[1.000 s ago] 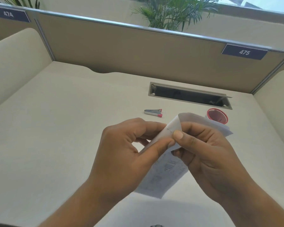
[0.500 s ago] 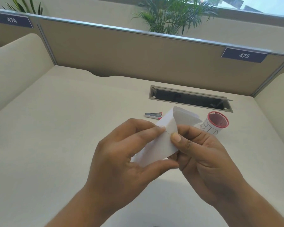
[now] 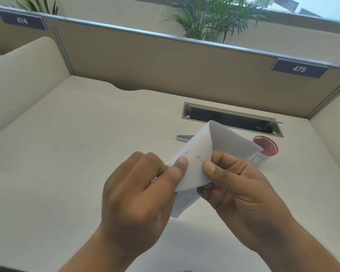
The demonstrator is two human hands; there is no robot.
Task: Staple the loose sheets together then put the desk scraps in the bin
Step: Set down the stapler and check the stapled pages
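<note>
Both hands hold a folded bundle of white sheets [image 3: 196,154] above the middle of the desk. My left hand [image 3: 139,193] pinches its left edge with thumb on top. My right hand [image 3: 238,185] pinches the right side, thumb beside small staple marks. Printed text shows on the lower sheet below the fold. A small grey stapler [image 3: 183,138] lies on the desk behind the paper, partly hidden by it. A small red-rimmed mesh bin [image 3: 265,148] with a white label stands to the right, partly covered by the paper's upper flap.
A cream desk [image 3: 67,154] is enclosed by beige partition panels [image 3: 165,63] at the back and sides. An open cable slot [image 3: 232,118] sits in the desk behind the stapler. Plants stand beyond the partition.
The sheets have been folded over further and lifted, so the upper flap now covers part of the stapler and bin. Both thumbs have shifted closer to the staple marks.
</note>
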